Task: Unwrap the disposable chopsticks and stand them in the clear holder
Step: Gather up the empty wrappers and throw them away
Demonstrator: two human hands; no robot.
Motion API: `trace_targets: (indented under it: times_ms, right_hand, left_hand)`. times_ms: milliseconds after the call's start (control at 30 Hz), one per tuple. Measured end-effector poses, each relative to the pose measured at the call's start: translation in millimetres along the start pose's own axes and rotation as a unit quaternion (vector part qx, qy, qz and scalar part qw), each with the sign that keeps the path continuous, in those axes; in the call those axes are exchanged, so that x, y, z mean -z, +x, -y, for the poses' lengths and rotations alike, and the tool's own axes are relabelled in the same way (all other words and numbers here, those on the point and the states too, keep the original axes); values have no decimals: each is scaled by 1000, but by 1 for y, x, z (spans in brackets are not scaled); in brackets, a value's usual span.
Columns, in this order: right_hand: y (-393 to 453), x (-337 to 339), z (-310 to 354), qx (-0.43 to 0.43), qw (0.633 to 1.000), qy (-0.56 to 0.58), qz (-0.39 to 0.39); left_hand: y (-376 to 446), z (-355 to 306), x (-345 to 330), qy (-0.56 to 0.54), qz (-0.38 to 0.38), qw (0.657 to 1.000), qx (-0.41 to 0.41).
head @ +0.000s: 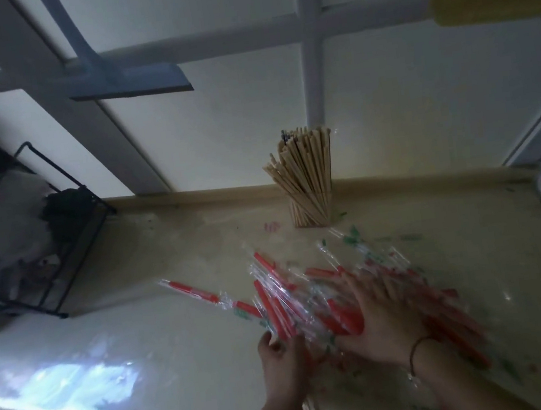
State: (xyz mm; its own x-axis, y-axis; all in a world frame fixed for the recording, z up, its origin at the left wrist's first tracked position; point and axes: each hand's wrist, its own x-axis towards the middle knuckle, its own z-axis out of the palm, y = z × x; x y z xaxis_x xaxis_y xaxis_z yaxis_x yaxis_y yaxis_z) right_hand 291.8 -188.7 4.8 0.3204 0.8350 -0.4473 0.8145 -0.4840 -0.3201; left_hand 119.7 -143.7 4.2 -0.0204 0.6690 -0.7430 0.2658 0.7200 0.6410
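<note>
On the pale surface [174, 320], a heap of wrapped chopsticks [309, 299] is spread before the nearly full clear holder [311, 211]. The right hand [376, 314] is laid flat, fingers straight; the left hand [278, 351] is curled on the heap's edge. One wrapped pair should be singled out.

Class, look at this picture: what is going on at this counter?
A person is sorting a pile of wrappers, red and clear, on the counter. The right hand lies flat on the pile with fingers spread. The left hand grips the pile's near edge. Behind the pile, by the wall, the holder is already packed with bare chopsticks. One wrapped pair lies apart to the left. A wire rack stands at the far left.
</note>
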Motion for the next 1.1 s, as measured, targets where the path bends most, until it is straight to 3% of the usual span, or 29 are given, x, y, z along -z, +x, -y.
trace_targets:
  times_ms: [167, 367, 433, 500, 567, 700, 900, 967, 1000, 1033, 1100]
  right_hand:
    - [9, -15, 20, -18, 998, 31, 57]
    - [20, -39, 41, -25, 998, -41, 30]
    - [22, -40, 43, -13, 997, -68, -20]
    - [24, -37, 41, 4, 996, -83, -43]
    - [27, -31, 39, 14, 994, -95, -50]
    - [36, -17, 45, 35, 992, -112, -55]
    - [40, 12, 49, 81, 993, -31, -83]
    - [36, 25, 52, 108, 990, 49, -81]
    - [34, 31, 54, 119, 987, 84, -74]
    - [32, 38, 56, 126, 984, 104, -67]
    - [33, 52, 60, 135, 979, 135, -68]
  left_hand:
    - [-3, -6, -8, -113, 72, 989, 58]
    - [-4, -3, 0, -70, 86, 994, 18]
    - [-1, 4, 10, -44, 65, 997, -27]
    - [7, 22, 21, 80, 31, 987, -136]
    - [18, 40, 30, 226, 23, 938, -263]
    - [39, 64, 32, 436, 62, 782, -442]
    - [53, 44, 40, 555, 58, 629, -541]
    - [60, 40, 52, 585, 81, 602, -538]
    - [64, 39, 60, 587, 100, 607, -526]
    - [66, 38, 69, 574, 117, 636, -502]
    - [65, 33, 87, 527, 116, 728, -423]
